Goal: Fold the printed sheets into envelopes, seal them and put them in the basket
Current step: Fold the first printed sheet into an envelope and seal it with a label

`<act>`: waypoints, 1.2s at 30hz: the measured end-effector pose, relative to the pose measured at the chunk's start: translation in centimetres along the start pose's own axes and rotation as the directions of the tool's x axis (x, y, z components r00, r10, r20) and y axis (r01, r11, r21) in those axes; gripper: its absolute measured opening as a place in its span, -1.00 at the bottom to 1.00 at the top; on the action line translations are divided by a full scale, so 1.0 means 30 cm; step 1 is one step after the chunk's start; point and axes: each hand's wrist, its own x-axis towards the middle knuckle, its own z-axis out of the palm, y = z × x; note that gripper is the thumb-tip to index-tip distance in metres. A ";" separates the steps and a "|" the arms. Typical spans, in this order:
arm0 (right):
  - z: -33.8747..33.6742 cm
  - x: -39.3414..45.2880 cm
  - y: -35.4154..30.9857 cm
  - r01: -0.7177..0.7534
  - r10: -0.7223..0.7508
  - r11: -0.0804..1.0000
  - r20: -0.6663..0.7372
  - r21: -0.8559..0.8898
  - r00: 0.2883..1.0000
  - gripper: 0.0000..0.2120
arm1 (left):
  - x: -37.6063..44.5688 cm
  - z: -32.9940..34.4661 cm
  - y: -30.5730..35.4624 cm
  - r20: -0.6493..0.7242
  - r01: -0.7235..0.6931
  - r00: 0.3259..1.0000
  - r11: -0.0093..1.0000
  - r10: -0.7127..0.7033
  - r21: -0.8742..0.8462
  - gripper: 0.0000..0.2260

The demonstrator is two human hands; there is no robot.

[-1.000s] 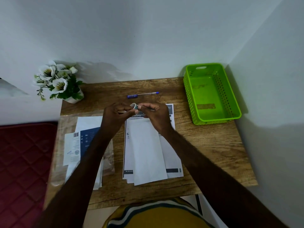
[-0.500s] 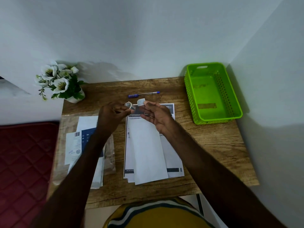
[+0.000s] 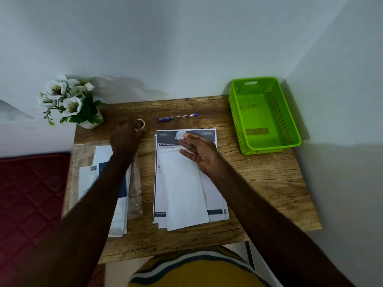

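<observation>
A white envelope (image 3: 184, 189) lies on a stack of printed sheets (image 3: 215, 206) in the middle of the wooden desk (image 3: 259, 183). My right hand (image 3: 199, 151) hovers over the envelope's top end, fingers fairly straight, with a short piece of tape (image 3: 180, 134) stuck to the tip of one finger. My left hand (image 3: 126, 137) has reached to the left near the flower pot and holds a small tape roll (image 3: 140, 124) at the desk surface. The green basket (image 3: 290, 129) stands at the back right, with nothing in it.
A blue pen (image 3: 178, 117) lies behind the sheets. A pot of white flowers (image 3: 70, 102) stands at the back left corner. A plastic pack of envelopes (image 3: 103, 179) lies on the left under my left forearm. Walls close the back and right; a red mattress (image 3: 27, 204) lies left.
My hands have parted. The left hand carried the tape roll away to the left and down toward the desk, while the right hand kept a torn piece of tape on a fingertip.
</observation>
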 end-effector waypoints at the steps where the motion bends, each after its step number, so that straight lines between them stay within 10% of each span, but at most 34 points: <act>1: 0.000 -0.004 0.001 -0.008 0.008 1.000 -0.006 0.015 1.000 -0.66 | -0.004 0.001 -0.003 0.002 0.003 1.000 1.000 -0.003 -0.014 -0.66; 8: -0.025 -0.044 0.043 -0.104 0.110 0.986 -0.043 0.133 0.993 -0.74 | -0.266 0.009 0.103 -0.319 -0.255 0.923 0.964 0.217 -0.080 -0.68; 29: -0.063 -0.187 0.099 -0.103 0.134 0.970 -0.130 0.218 0.982 -0.71 | -0.453 0.103 0.254 -0.423 -0.594 0.698 0.797 0.578 0.109 -0.86; 33: -0.066 -0.201 0.097 -0.055 0.073 0.992 -0.168 0.111 0.983 -0.67 | -0.475 0.088 0.296 -0.390 -0.423 0.863 0.882 0.321 -0.209 -0.87; 36: -0.076 -0.205 0.101 -0.024 0.023 1.000 -0.261 0.000 0.965 -0.64 | -0.467 0.056 0.338 0.005 0.161 0.976 0.711 -0.216 -0.684 -0.88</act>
